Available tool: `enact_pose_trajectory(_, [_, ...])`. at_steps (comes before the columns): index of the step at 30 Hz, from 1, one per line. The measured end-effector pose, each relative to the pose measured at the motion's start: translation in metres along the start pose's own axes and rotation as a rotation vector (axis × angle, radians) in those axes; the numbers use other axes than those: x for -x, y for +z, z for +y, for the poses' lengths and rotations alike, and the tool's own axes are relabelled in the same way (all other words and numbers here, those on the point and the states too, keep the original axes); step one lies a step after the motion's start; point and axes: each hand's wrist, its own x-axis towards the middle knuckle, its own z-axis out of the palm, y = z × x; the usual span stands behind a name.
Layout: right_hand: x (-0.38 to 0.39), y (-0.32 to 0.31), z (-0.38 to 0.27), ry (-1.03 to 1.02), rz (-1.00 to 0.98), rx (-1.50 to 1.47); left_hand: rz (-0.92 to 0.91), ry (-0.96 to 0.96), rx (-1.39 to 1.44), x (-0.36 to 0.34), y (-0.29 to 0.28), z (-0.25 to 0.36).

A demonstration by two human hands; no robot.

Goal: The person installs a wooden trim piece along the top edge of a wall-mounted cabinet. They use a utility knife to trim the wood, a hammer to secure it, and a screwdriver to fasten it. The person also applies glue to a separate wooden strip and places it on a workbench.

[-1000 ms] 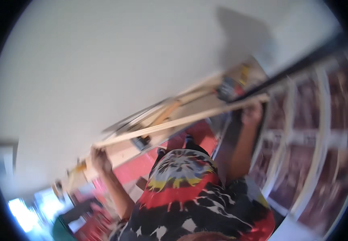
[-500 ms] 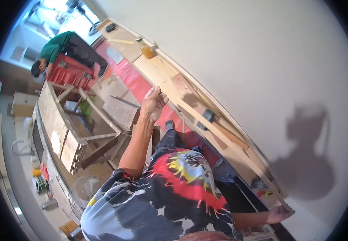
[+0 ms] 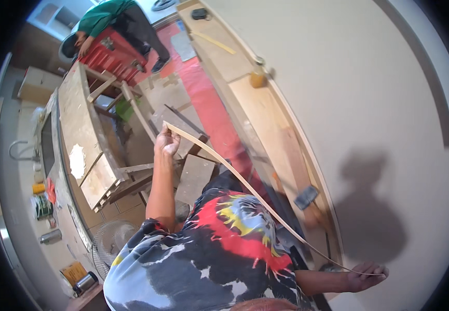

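A long, thin wooden strip [image 3: 255,192] stretches across my front, bowed in a slight curve. My left hand [image 3: 167,141] is closed around its far end, ahead of my chest and beside the wooden frame. At the near right, my right hand [image 3: 368,277] pinches the other end close to the pale wall. To the right of the strip runs a long wooden board with a raised edge [image 3: 266,109] along the wall. On it lie a dark block-shaped tool [image 3: 306,197] and a bottle of yellowish liquid [image 3: 258,78].
A worn wooden frame [image 3: 87,129] with open bracing stands at the left. Behind it a person in green [image 3: 107,18] bends over a red case [image 3: 111,54]. A round wire fan guard [image 3: 111,241] stands near my left side. Red sheeting [image 3: 209,98] covers part of the floor.
The strip has swung left, away from the board along the wall, and now curves before my body. My left hand has moved left and lower; my right fingers have closed on their end.
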Motion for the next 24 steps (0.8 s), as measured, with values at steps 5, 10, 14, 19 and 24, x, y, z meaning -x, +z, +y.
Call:
enact_pose_trajectory(5, [-0.061,0.04,0.122,0.265,-0.133,-0.564,-0.15,0.178,0.152,-0.005,-0.082,0.169])
enact_pose_trajectory(10, [-0.102,0.116,0.256,0.096,-0.184,0.579,0.101,0.502,0.139,0.053,-0.21,0.359])
enact_pose_trajectory(14, [-0.091,0.28,0.34,0.608,-0.313,0.942,0.011,0.587,0.146,0.139,-0.207,0.383])
enact_pose_trajectory(19, [-0.058,0.279,0.442,0.678,-0.772,0.936,-0.24,0.728,0.121,0.205,-0.181,0.455])
enact_pose_trajectory(24, [-0.061,0.339,0.425,0.378,-0.927,0.849,0.932,1.191,-0.74,0.3,-0.103,0.447])
